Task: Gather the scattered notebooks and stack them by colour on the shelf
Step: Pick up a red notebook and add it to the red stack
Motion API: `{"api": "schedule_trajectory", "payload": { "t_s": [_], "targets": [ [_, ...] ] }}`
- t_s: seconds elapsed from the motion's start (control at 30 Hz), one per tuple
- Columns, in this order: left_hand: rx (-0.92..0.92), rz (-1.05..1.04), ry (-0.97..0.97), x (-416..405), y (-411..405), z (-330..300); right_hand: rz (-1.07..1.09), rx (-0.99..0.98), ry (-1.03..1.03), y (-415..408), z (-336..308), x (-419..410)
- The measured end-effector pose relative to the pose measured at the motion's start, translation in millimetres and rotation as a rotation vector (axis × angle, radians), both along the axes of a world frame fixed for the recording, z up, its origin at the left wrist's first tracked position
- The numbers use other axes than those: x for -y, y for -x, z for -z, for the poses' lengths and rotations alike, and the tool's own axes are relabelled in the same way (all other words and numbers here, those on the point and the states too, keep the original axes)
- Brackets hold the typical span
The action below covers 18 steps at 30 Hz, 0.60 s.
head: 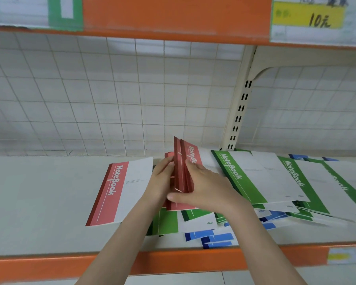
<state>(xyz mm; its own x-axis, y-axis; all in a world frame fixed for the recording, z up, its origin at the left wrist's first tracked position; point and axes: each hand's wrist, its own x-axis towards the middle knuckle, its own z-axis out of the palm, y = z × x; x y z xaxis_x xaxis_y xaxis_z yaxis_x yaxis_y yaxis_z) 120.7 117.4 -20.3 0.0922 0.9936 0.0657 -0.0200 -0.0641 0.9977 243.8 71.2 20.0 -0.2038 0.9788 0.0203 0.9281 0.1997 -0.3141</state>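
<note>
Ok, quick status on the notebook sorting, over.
Both hands, left hand and right hand, hold red notebooks upright on edge. One red notebook flat on shelf. Green notebooks and blue notebooks unsorted.

Red notebooks [184, 167] stand on edge; green notebooks [245, 177] and blue notebooks [216, 239] lie scattered flat.

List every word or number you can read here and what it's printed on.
"NoteBook": flat red notebook.
"NoteBook": green notebooks.
"Note", remainder hidden: red notebooks held upright by both hands.
"10元": yellow price tag on the upper shelf edge.
Small cover print and other shelf labels: too blurred.
</note>
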Motion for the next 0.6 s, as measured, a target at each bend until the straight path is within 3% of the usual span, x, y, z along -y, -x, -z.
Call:
{"api": "schedule_trajectory", "payload": {
  "t_s": [0.1, 0.17, 0.27, 0.33, 0.47, 0.6],
  "targets": [
    [-0.208, 0.016, -0.123, 0.5, 3.6, 1.2, -0.001, 0.060, -0.050, 0.6, 4.5, -1.4],
    [-0.580, -0.092, -0.193, -1.7, 3.7, 3.6, 0.030, 0.001, -0.149, 1.8, 5.0, -2.9],
    [-0.903, -0.166, -0.078, -2.1, 2.2, 9.0, 0.068, -0.050, -0.265, 0.6, 1.3, -3.7],
    [-0.931, -0.132, 0.016, -5.1, 0.2, 12.8, 0.095, -0.072, -0.293, -1.6, -0.6, -3.2],
    [-0.947, -0.156, 0.018, -10.5, -2.1, 12.4, 0.089, -0.108, -0.343, -0.4, -2.3, 1.1],
    [-0.802, -0.162, 0.043, -15.0, -1.5, 11.9, 0.085, -0.213, -0.353, 0.0, -2.6, 2.3]
  ]
}}
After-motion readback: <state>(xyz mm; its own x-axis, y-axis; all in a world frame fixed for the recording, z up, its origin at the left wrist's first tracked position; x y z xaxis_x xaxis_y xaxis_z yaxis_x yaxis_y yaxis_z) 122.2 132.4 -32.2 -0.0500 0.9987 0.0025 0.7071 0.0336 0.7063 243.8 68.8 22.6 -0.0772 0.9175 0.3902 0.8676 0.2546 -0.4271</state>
